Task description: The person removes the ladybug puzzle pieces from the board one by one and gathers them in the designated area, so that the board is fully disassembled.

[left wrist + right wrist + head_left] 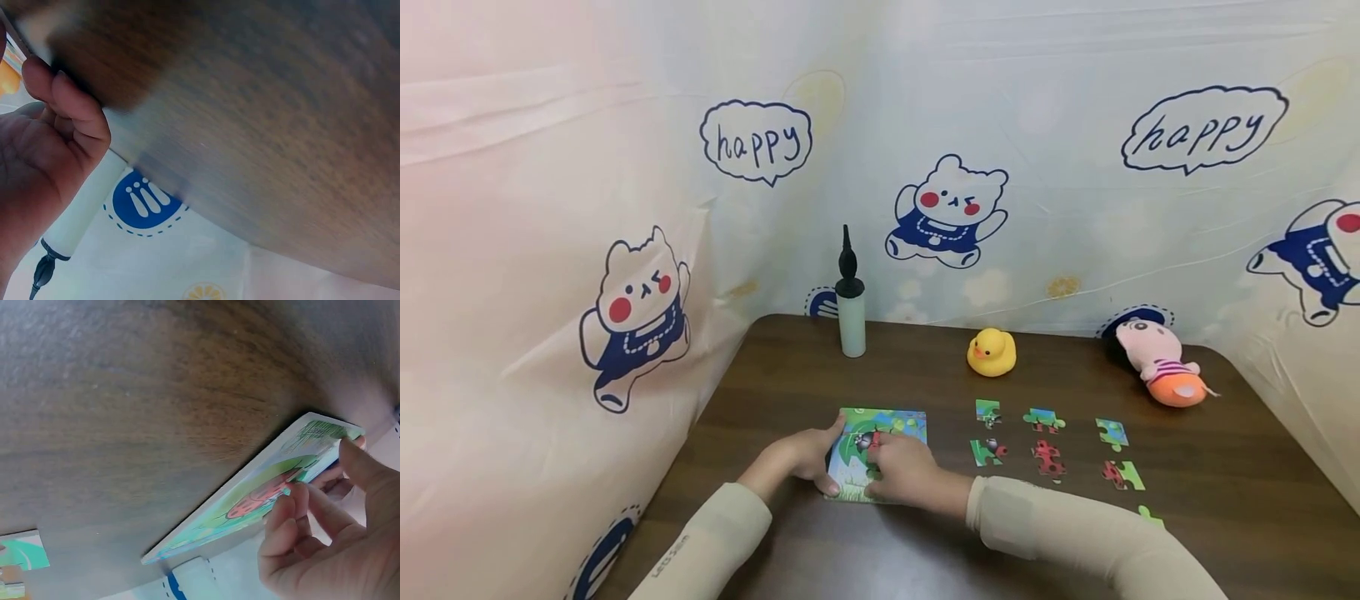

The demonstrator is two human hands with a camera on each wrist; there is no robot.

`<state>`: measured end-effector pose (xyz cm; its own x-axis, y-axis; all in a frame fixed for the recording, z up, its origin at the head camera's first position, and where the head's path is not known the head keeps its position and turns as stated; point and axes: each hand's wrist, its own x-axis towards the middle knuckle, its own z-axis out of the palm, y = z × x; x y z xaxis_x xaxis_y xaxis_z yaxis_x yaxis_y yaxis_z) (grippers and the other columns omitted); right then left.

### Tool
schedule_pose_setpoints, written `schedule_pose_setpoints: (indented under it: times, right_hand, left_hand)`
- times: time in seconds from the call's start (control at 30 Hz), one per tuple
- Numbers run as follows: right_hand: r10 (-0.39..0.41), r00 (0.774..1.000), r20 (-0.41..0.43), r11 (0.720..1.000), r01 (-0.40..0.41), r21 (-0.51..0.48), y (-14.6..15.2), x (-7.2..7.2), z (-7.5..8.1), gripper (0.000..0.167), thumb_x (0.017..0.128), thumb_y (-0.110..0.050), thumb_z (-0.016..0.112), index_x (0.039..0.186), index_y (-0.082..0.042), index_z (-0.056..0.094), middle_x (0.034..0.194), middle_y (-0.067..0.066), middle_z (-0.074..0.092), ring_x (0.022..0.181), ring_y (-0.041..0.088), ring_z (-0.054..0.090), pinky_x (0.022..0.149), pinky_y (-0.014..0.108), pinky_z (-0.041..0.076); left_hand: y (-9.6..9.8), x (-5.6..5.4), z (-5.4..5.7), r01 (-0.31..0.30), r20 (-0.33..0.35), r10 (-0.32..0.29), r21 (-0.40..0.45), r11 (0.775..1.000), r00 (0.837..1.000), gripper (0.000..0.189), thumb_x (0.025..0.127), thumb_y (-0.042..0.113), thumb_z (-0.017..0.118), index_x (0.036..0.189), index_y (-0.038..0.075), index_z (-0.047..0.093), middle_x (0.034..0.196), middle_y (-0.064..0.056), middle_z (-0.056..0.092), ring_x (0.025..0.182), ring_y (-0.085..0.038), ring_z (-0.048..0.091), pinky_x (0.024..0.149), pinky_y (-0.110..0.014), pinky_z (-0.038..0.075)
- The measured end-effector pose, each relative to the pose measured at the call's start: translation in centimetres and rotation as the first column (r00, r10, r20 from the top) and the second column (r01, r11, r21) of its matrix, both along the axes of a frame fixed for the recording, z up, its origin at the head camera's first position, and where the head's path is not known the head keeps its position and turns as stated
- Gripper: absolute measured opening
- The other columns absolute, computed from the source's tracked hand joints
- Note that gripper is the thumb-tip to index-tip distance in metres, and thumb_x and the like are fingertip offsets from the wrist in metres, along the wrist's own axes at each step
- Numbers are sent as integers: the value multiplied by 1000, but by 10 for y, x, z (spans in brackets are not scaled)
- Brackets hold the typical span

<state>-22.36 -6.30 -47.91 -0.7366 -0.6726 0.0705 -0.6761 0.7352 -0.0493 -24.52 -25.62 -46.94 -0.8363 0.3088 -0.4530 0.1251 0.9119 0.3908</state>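
A square ladybug picture board (852, 465), like a jigsaw puzzle's picture, is at the middle front of the table. My left hand (808, 454) grips its left edge, thumb toward the far corner. In the left wrist view, curled fingers (81, 115) are at the board's edge. Over the board, my right hand (910, 471) touches the picture near the ladybug with a fingertip. The right wrist view shows the thumb (359, 465) apart from the bent fingers, with no piece visible between them. Loose jigsaw pieces (1047, 458) with ladybug and leaf parts lie to the right.
Several pieces lie spaced in rows, one (1150, 516) partly behind the right sleeve. A yellow rubber duck (992, 353) sits behind them. Farther left stands a pale hand pump (852, 321) with a black nozzle. A pink plush toy (1161, 364) lies at the back right.
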Motion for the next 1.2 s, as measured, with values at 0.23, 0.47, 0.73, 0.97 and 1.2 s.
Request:
schedule_pose_setpoints:
  times: [0.23,0.47,0.73,0.97,1.2]
  right_hand:
    - [24,992,-126,999,-18,46,1,1,-2,28,69,-48,78,80,-22,75,95,-2,66,77,15,58,60,30,48]
    - [28,993,-115,998,-22,58,2,-3,-1,27,69,-43,74,78,-18,72,97,0,65,80,17,57,65,32,48]
    - [72,994,-78,991,-80,-104,16,-6,0,25,67,-41,72,71,-18,61,73,-8,50,65,8,46,55,24,38]
    - [-11,996,-86,984,-4,-176,50,-2,21,31,69,-44,73,85,-18,71,76,-9,52,71,10,47,58,22,34]
    - [-55,996,-69,984,42,-173,86,4,35,32,70,-44,73,88,-18,71,76,-10,50,71,10,45,62,27,37]
  left_hand:
    - [-1,3,1,-21,-2,21,27,999,1000,117,64,32,85,152,8,12,144,-21,40,131,-33,40,104,-48,34]
    - [-1,2,2,-16,-6,16,40,999,1000,117,63,30,85,152,7,11,143,-23,40,131,-35,39,104,-47,35]
    - [-2,4,-1,-14,-5,14,54,998,1000,118,64,32,84,152,7,10,144,-23,39,132,-36,39,104,-48,34]
    - [-2,2,-4,-7,-9,7,51,999,1000,120,63,33,85,152,6,9,145,-23,37,132,-37,38,104,-49,34]
    - [-6,-1,-6,-4,0,4,68,998,1000,119,64,32,85,151,5,8,145,-25,35,133,-39,36,105,-51,32]
